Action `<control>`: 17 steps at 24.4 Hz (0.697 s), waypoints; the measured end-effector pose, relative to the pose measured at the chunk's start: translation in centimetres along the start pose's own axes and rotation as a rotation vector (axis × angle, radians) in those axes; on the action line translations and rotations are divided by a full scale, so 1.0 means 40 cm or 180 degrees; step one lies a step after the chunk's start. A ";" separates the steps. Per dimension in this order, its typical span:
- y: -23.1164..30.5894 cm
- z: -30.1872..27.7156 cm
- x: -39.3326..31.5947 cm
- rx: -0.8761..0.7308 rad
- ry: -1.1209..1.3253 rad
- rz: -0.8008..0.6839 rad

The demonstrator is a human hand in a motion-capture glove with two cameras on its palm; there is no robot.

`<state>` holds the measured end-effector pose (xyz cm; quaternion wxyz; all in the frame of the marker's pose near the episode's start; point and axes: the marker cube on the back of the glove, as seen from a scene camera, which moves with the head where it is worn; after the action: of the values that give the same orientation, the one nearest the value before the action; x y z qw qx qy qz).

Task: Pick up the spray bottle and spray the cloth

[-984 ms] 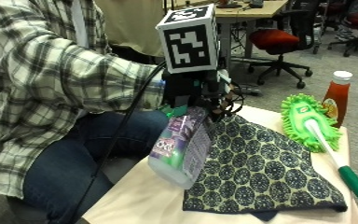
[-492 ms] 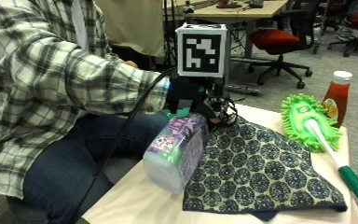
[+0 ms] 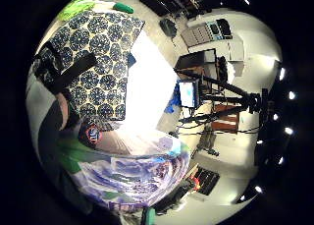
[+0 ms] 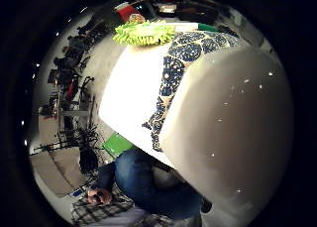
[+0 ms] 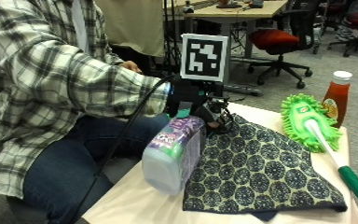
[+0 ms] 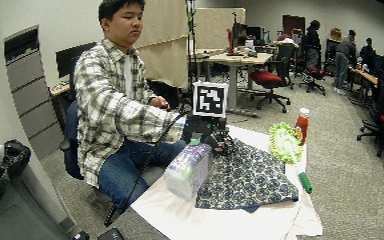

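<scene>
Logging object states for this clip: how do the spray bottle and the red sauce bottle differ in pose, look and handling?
The spray bottle is tilted, held at its top by the gloved right hand beside the patterned cloth; the red sauce bottle stands upright and untouched at the table's far edge, behind the green duster. The spray bottle is pale and translucent with a purple label; the sauce bottle is red with a white cap. Both are bottles at the same table.
</scene>
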<state>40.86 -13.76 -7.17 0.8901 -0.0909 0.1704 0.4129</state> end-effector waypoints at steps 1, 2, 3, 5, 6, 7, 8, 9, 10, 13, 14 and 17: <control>0.002 0.001 -0.001 -0.0003 -0.0014 -0.0043; 0.003 0.001 -0.001 -0.0003 -0.0028 -0.0071; 0.004 0.002 -0.001 -0.0001 -0.0052 -0.0075; 0.005 0.000 -0.001 0.0012 -0.0149 -0.0038; 0.006 -0.003 -0.001 0.0025 -0.0219 -0.0016; 0.008 -0.008 0.000 0.0045 -0.0305 0.0002; 0.010 -0.014 0.002 0.0073 -0.0415 0.0019; 0.013 -0.022 0.004 0.0110 -0.0548 0.0035; 0.016 -0.031 0.006 0.0156 -0.0703 0.0055; 0.022 -0.064 0.017 0.0344 -0.1303 0.0158; 0.024 -0.077 0.021 0.0418 -0.1561 0.0199; 0.030 -0.119 0.032 0.0661 -0.2352 0.0288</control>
<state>39.64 -13.52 -12.09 0.8769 0.1622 -0.1170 0.4372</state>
